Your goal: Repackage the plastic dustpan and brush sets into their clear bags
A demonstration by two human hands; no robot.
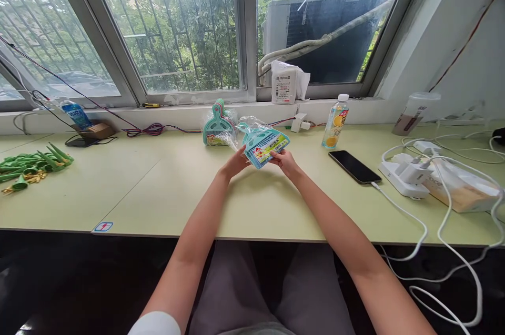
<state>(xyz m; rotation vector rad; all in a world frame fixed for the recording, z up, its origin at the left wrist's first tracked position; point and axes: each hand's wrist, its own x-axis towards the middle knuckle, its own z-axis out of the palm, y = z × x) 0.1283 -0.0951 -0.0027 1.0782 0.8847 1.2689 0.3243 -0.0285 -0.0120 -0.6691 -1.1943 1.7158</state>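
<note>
Both my hands hold a teal mini brush-and-dustpan set (262, 144) wrapped in clear plastic, lifted a little above the light green table (165, 193). My left hand (235, 162) pinches the plastic at the set's left edge. My right hand (284, 159) grips its lower right corner, by the printed label. A second packaged teal dustpan set (218, 125) stands behind it, leaning against the window ledge.
Right of my hands lie a black phone (354, 166) on a white cable, a white power strip (406, 174) and a drink bottle (335, 121). A tissue pack (287, 82) sits on the sill. Green plastic pieces (31, 165) lie at the far left.
</note>
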